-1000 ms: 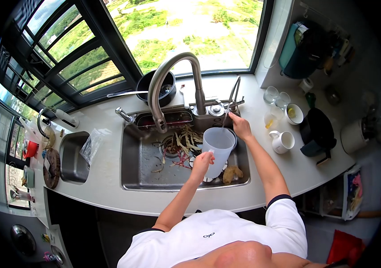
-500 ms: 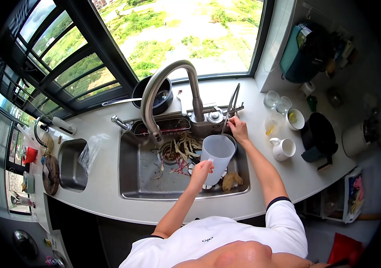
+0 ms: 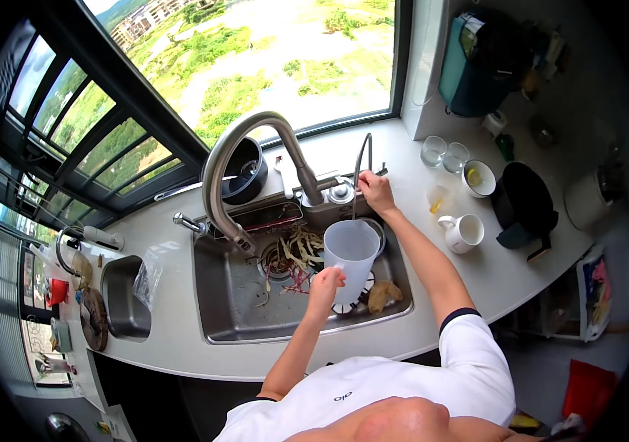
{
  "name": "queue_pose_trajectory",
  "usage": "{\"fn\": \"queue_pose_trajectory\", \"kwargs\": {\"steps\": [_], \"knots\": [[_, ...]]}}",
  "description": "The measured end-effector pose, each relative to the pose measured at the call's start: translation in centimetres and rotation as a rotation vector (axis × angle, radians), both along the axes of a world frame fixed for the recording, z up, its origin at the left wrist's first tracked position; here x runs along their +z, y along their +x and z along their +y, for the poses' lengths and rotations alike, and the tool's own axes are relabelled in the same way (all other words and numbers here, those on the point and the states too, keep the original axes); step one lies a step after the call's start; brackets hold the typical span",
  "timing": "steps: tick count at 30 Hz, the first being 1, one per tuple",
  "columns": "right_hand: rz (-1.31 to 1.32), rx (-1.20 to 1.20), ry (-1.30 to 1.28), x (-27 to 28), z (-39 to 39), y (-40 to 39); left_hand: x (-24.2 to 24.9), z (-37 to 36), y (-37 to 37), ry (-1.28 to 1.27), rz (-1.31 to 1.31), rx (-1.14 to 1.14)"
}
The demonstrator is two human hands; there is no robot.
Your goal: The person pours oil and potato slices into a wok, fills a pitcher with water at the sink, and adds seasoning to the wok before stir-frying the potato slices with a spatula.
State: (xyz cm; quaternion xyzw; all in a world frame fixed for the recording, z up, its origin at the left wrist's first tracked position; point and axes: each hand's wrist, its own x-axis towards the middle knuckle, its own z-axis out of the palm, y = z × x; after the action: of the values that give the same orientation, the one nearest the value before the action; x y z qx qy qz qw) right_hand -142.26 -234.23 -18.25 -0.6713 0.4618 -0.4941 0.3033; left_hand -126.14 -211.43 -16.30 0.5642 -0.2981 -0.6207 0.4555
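I see my left hand (image 3: 327,281) with its fingers wrapped around the lower side of a translucent plastic pitcher (image 3: 350,256), which it holds upright above the steel sink (image 3: 255,309), mouth open to the top. The pitcher hangs over the right half of the basin, just above a white plate (image 3: 358,298) and a brown scrap (image 3: 384,293) lying on the sink floor.

My right hand (image 3: 375,191) is up at the back edge of the sink, fingers curled closed on the base of the thin filter tap (image 3: 359,158), whose slim curved spout arches over toward the pitcher's mouth. I cannot tell whether water is running.

The big gooseneck faucet (image 3: 237,173) arcs over the left part of the basin, its head near the vegetable peelings (image 3: 296,250) heaped around the drain. That leaves open room mainly along the near, left part of the basin floor.

On the table to the right, well apart from the pitcher, stand a white mug (image 3: 463,233), 2 glasses (image 3: 443,155) and a small bowl (image 3: 478,178). Left of the sink lies a clear plastic bag (image 3: 148,276) beside a smaller second basin (image 3: 124,306). A black pot (image 3: 244,169) sits behind the faucet by the window.
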Motion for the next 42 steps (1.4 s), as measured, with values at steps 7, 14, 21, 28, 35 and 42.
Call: {"fn": "queue_pose_trajectory", "kwargs": {"steps": [7,14,21,28,35,42], "knots": [[-0.032,0.009,0.024,1.2,2.1,-0.7,3.2,2.2,-0.5,-0.180,0.002,-0.019],[-0.378,-0.034,0.201,5.0,20.7,-8.7,5.5,5.0,-1.0,-0.453,-0.004,-0.217],[-0.489,-0.424,0.012,7.6,46.2,-8.2,9.2,13.0,-4.4,-0.535,0.163,-0.558],[-0.525,-1.023,-0.206,8.0,72.8,-2.7,11.3,31.1,-8.9,-0.510,0.122,-1.171],[-0.633,-1.628,-0.388,5.6,98.9,10.0,9.6,55.5,-8.3,-0.415,0.303,-1.745],[-0.628,-2.185,-0.448,3.7,122.4,27.0,7.0,83.3,-0.6,-0.332,0.305,-2.124]]}}
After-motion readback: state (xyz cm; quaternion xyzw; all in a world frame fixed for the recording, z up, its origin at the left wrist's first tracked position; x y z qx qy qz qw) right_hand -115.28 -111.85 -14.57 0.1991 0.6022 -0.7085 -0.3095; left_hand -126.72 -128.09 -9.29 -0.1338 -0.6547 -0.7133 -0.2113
